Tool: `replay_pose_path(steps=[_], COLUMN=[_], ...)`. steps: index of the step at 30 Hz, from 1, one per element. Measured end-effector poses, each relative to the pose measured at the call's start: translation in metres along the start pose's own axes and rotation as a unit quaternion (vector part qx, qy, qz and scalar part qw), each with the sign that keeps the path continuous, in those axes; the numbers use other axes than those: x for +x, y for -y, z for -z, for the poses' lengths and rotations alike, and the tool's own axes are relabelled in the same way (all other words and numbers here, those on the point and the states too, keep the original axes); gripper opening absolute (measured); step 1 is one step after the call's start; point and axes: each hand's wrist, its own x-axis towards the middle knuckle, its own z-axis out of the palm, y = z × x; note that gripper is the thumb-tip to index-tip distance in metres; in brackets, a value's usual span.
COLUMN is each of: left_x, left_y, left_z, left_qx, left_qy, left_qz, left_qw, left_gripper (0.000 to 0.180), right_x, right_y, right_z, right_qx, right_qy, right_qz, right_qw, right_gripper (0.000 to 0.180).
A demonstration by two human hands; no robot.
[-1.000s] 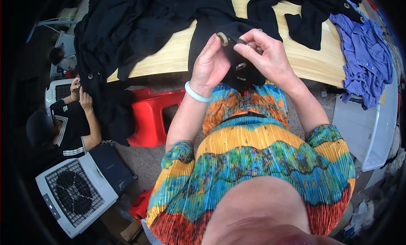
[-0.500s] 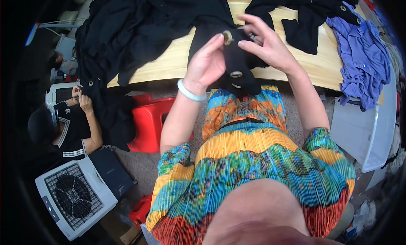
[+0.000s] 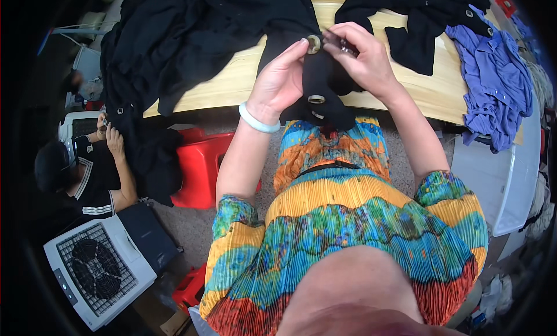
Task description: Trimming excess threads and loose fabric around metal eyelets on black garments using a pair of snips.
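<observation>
My left hand (image 3: pixel 281 81) is closed on a black garment (image 3: pixel 326 75), with thumb and fingers pinching it by a large round pale button (image 3: pixel 314 44). Lower on the same dark strip sit another button (image 3: pixel 317 99) and, seen at a slant, a third one. Just right of the pinched button is my right hand (image 3: pixel 366 57), its fingers drawn together. A small shiny metallic thing (image 3: pixel 346 48) shows among those fingers, too small and blurred to name. The garment hangs over the near table edge toward my lap.
More black garments (image 3: pixel 197 40) cover the left of the wooden table (image 3: pixel 394 95); a purple garment (image 3: pixel 493 75) drapes off its right end. A red stool (image 3: pixel 200 168) stands left, near a seated co-worker (image 3: pixel 93 173) and a white fan unit (image 3: pixel 98 266). A white bin (image 3: pixel 493 179) is at right.
My right hand has drawn its fingers together, from a spread thumb and forefinger, beside the button. My left hand keeps its pinch, shifted barely up.
</observation>
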Motion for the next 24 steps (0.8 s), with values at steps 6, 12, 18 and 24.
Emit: replay_pose_path(steps=[6,12,18,24], left_x=[0.009,0.003,-0.009,-0.01], left_y=[-0.01,0.005,0.024,0.01], left_z=[0.001,0.0,-0.022,-0.038], left_qx=[0.032,0.126,0.151,0.15], left_qy=[0.052,0.067,0.133,0.107], left_qz=[0.025,-0.048,-0.069,-0.065], left_qw=[0.998,0.989,0.977,0.981], left_gripper=[0.022,0.034,0.026,0.034], right_x=[-0.001,0.016,0.064,0.066], right_y=[-0.011,0.013,0.042,-0.024], right_z=[0.001,0.015,0.039,0.037], right_qx=[0.197,0.276,0.227,0.103], right_qy=[0.028,-0.025,-0.145,-0.12], right_qz=[-0.121,-0.199,-0.206,-0.108], right_qw=[0.972,0.94,0.941,0.982], right_gripper=[0.028,0.016,0.011,0.015])
